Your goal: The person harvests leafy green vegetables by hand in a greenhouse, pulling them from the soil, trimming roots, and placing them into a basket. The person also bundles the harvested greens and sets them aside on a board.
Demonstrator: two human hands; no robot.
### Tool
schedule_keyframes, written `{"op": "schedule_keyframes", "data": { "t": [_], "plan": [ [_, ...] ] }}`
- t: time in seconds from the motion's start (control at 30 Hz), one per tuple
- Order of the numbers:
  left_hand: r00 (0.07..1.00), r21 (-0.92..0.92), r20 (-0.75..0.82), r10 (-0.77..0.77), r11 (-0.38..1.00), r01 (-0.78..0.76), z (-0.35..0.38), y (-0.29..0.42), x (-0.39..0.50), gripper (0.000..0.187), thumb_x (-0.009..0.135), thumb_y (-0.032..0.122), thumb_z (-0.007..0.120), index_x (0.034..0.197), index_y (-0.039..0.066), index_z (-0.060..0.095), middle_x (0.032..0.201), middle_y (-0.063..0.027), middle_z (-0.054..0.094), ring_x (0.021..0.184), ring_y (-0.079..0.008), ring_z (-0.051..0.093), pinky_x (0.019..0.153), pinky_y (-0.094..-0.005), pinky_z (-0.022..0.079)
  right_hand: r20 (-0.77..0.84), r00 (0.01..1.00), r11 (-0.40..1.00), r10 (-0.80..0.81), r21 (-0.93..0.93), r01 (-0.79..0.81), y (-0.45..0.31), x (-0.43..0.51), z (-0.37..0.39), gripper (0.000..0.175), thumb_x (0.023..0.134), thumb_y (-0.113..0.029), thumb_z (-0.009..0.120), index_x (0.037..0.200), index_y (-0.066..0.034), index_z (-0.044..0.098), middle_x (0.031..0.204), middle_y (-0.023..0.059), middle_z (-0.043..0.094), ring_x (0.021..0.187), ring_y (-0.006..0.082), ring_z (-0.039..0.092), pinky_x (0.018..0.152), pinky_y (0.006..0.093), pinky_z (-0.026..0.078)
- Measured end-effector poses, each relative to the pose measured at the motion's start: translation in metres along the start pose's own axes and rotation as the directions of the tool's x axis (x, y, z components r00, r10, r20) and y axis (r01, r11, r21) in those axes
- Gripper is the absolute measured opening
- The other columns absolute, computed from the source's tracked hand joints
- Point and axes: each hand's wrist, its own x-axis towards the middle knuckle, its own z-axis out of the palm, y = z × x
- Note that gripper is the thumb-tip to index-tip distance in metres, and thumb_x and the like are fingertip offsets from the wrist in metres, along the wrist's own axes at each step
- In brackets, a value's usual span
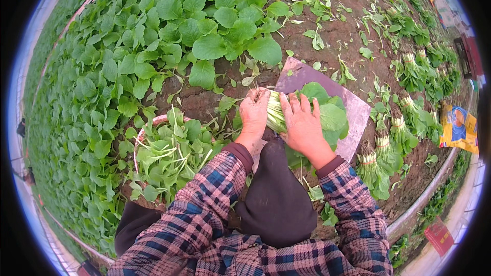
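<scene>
A bunch of leafy greens (275,111) lies sideways across my knee and a flat purplish board (355,111), its pale stems to the left and broad leaves to the right. My left hand (255,111) is closed around the root end, with thin roots poking out above the fingers. Spread over the stems and the start of the leaves, my right hand (303,122) rests on the bunch with its fingers apart. Part of the board is hidden under the leaves. I cannot see a band on this bunch.
A pink-rimmed basket (139,142) heaped with loose leaves stands left of my knee. Dense growing greens (115,65) fill the left. Banded bunches (383,149) lie on the soil at right, near a yellow printed bag (458,128). Loose leaves litter the soil ahead.
</scene>
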Motion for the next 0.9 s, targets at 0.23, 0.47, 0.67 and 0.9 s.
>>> {"op": "schedule_keyframes", "data": {
  "t": [0.23,0.47,0.67,0.9],
  "plan": [
    [1.0,0.035,0.022,0.007,0.999,-0.008,-0.021,0.009,0.005,0.022,0.092,0.017,0.062,0.11,0.005,0.061,0.103,-0.0091,0.063,0.093,-0.0184,0.057,0.084,-0.0303,0.045,-0.083,0.995,0.997,0.051,0.071,-0.045,-0.011,-0.006,0.013,0.099,0.071,-0.025,0.079,0.151,-0.0136,0.023,0.149,0.0156,0.036,0.14,0.0377,0.028,0.114,0.0565,0.02],
    [0.74,0.686,0.622,0.257,0.277,-0.673,-0.039,0.033,-0.013,0.04,0.091,0.034,0.055,0.13,0.026,0.053,0.139,0.0009,0.047,0.137,-0.02,0.035,0.104,-0.0471,0.03,-0.072,0.994,0.989,0.08,0.133,-0.07,-0.015,-0.01,0.011,0.09,0.072,-0.021,0.076,0.148,-0.011,0.029,0.146,0.0177,0.039,0.139,0.0394,0.03,0.113,0.0566,0.022],
    [0.747,0.691,0.628,0.218,0.285,-0.664,-0.038,0.032,-0.015,0.042,0.093,0.036,0.051,0.134,0.029,0.05,0.141,0.0037,0.045,0.136,-0.018,0.035,0.106,-0.047,0.028,-0.194,0.98,0.821,0.046,0.566,0.074,0.024,-0.031,-0.015,0.072,0.073,-0.009,0.072,0.14,-0.0152,0.046,0.146,0.0138,0.04,0.138,0.0382,0.031,0.114,0.0499,0.024],
    [0.764,0.743,0.614,0.197,0.182,-0.644,-0.034,0.031,-0.015,0.042,0.093,0.037,0.052,0.134,0.029,0.05,0.14,0.0043,0.047,0.135,-0.0177,0.036,0.104,-0.0449,0.028,-0.111,0.955,0.955,-0.274,0.086,0.284,0.016,-0.104,-0.034,0.048,0.072,-0.006,0.064,0.117,-0.023,0.065,0.149,0.0091,0.04,0.142,0.0348,0.027,0.115,0.0559,0.02]
  ]
}}
